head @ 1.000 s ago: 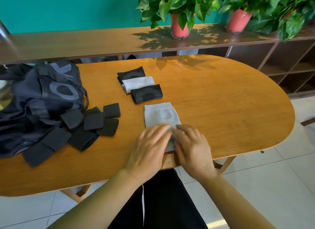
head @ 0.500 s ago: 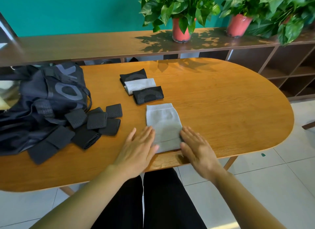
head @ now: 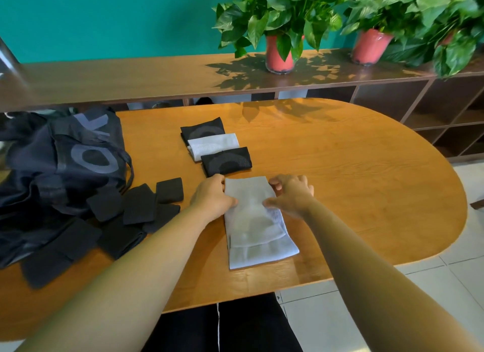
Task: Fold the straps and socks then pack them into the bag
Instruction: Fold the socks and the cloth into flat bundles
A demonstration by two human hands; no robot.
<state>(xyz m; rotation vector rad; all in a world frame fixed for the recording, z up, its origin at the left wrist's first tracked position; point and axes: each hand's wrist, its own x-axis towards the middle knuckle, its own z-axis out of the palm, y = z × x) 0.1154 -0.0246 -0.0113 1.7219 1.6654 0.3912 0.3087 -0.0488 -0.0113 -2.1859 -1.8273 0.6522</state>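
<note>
From where I stand, both hands are out over the bench, working the far end of one pale sock. The left hand (head: 212,197) has its thumb laid on top of the cloth and its fingers curled at the left edge, pinching it. The right hand (head: 290,194) does the same on the other side, with the thumb on the fabric and the fingers bent at the far right corner. The grey sock (head: 254,220) lies flat and lengthwise between them. It runs from the hands back toward the person, and its near end sits just short of the bench's front edge. A second layer of it shows near that end.

Just beyond the hands, three folded socks (head: 213,144) sit in a short overlapping row: black, then white, then black. The nearest black one almost touches the grey sock's far end.

To the left, a loose heap of black straps (head: 138,207) spreads over the wood, several of them folded into small squares. They lie against the dark bag (head: 65,163), which is slumped at the left end with large pale lettering on its side.

The bench (head: 340,181) is an oval of warm wood. Behind it runs a long wooden shelf (head: 131,76) carrying two potted plants (head: 279,24) in pinkish-red pots against a teal wall (head: 104,18).
</note>
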